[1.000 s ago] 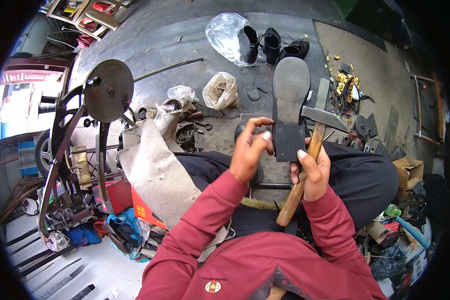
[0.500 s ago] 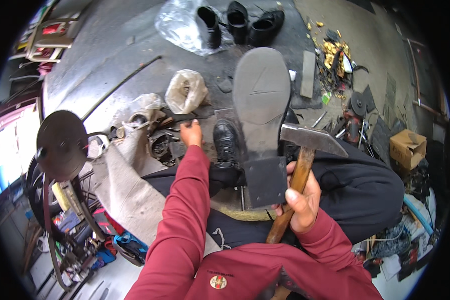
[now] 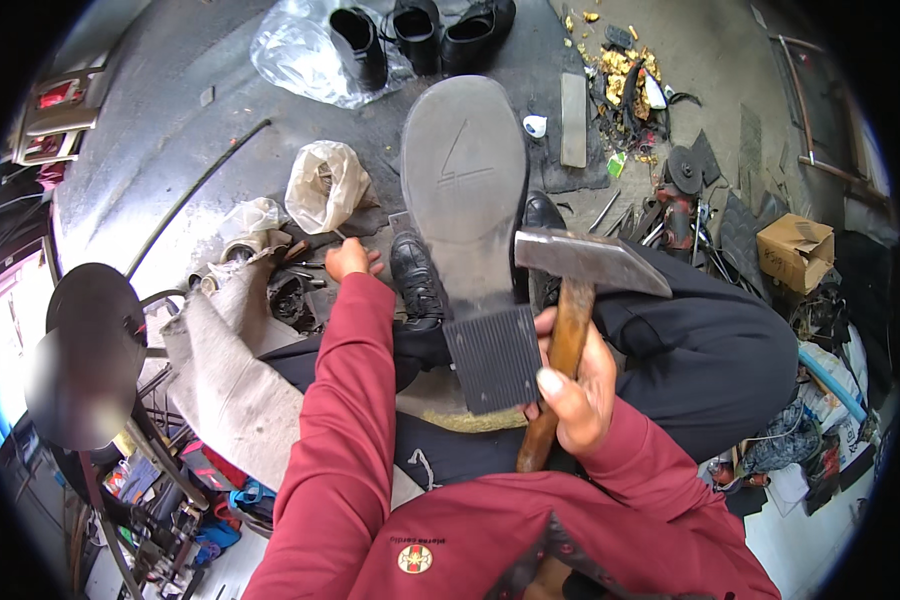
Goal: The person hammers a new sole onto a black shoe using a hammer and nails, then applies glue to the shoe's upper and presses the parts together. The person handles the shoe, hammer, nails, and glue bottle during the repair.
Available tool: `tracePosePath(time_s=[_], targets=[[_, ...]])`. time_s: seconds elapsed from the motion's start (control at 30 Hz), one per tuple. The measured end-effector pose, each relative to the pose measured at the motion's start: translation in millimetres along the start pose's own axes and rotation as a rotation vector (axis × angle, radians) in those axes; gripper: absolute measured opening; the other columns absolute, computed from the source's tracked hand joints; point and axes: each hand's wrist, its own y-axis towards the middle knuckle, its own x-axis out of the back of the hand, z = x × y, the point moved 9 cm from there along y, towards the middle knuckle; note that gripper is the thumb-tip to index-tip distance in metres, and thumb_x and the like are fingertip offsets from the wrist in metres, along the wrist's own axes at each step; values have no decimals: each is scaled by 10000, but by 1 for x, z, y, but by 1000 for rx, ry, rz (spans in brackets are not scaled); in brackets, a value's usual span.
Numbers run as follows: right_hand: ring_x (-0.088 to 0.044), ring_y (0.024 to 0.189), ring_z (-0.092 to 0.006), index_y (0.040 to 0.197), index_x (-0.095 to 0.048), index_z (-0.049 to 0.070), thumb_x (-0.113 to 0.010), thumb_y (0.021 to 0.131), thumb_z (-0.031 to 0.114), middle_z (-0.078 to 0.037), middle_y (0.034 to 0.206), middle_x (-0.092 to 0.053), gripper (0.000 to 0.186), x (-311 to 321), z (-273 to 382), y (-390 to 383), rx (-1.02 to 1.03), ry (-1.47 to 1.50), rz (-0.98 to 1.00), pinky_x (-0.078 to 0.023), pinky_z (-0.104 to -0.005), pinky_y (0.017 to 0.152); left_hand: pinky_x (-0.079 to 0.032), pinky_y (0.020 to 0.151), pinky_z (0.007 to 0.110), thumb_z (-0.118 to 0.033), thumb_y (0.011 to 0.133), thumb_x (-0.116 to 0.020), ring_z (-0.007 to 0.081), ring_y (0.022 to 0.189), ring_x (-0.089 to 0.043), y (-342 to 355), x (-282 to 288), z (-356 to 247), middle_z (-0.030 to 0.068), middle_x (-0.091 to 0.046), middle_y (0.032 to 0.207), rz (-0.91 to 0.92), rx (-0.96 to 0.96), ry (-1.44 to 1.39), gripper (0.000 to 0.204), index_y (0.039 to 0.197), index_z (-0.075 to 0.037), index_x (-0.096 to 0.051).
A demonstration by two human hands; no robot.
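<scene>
My right hand (image 3: 577, 380) grips a wooden-handled hammer (image 3: 570, 330) with a steel head and holds a ribbed black rubber piece (image 3: 490, 355) over the heel end of an upturned grey shoe sole (image 3: 463, 160). My left hand (image 3: 355, 262) reaches among dark scraps (image 3: 295, 300) just below a pale plastic bag (image 3: 325, 185); its fingers look loosely apart, with nothing visible in them. A black laced shoe (image 3: 415, 285) sits under the sole's left side, another partly hidden on the right.
Black shoes (image 3: 440, 35) and clear plastic (image 3: 285, 60) lie ahead. A cast-iron machine (image 3: 80, 370) and grey cloth (image 3: 225, 390) are at left. An angle grinder (image 3: 678, 215), tools, debris (image 3: 630, 95), a cardboard box (image 3: 795, 250) and piled oddments are at right.
My left hand has left the rubber piece and moved forward-left to the scraps. My right hand still holds hammer and rubber piece. The camera view has shifted.
</scene>
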Motion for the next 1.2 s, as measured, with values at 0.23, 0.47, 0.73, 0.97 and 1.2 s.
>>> tracePosePath(time_s=[0.23, 0.47, 0.73, 0.97, 1.2], targets=[[-598, 668, -122, 1304, -464, 5, -618, 995, 247, -61, 905, -568, 422, -2, 3, 7, 124, -94, -29, -470, -259, 520, -619, 572, 479, -24, 912, -542, 314, 736, -755, -69, 17, -53, 164, -674, 965, 102, -239, -153, 275, 1176, -2, -468], [-594, 646, -117, 1266, -476, 13, -590, 1045, 205, -73, 899, -587, 314, -1, -1, 15, 239, -93, 28, -446, -247, 476, -571, 656, 276, -144, 1003, -658, 215, 840, -770, -192, 64, -153, 121, -748, 978, 319, -710, -284, 239, 1192, -3, -621], [-545, 510, -112, 1280, -496, -9, -596, 1050, 217, -105, 766, -619, 338, 2, -5, 19, 234, -134, 15, -433, -244, 437, -548, 842, 274, 22, 1010, -644, 165, 926, -710, -403, 154, -180, 104, -736, 1016, 217, -1521, -42, 106, 1115, 16, -649], [-512, 469, -100, 1297, -489, 6, -602, 1051, 211, -85, 737, -619, 339, 2, -6, 21, 246, -112, 10, -425, -241, 435, -571, 927, 321, 118, 994, -578, 234, 1074, -748, -460, 97, -152, 165, -762, 1079, 589, -1670, 111, 184, 1147, 17, -587], [-498, 464, -93, 1302, -475, 3, -608, 1051, 214, -75, 710, -608, 354, 3, -6, 18, 203, -126, 25, -414, -236, 444, -565, 887, 292, 76, 1003, -604, 190, 994, -746, -438, 67, -138, 133, -762, 1047, 729, -1421, 111, 197, 1194, 25, -599]])
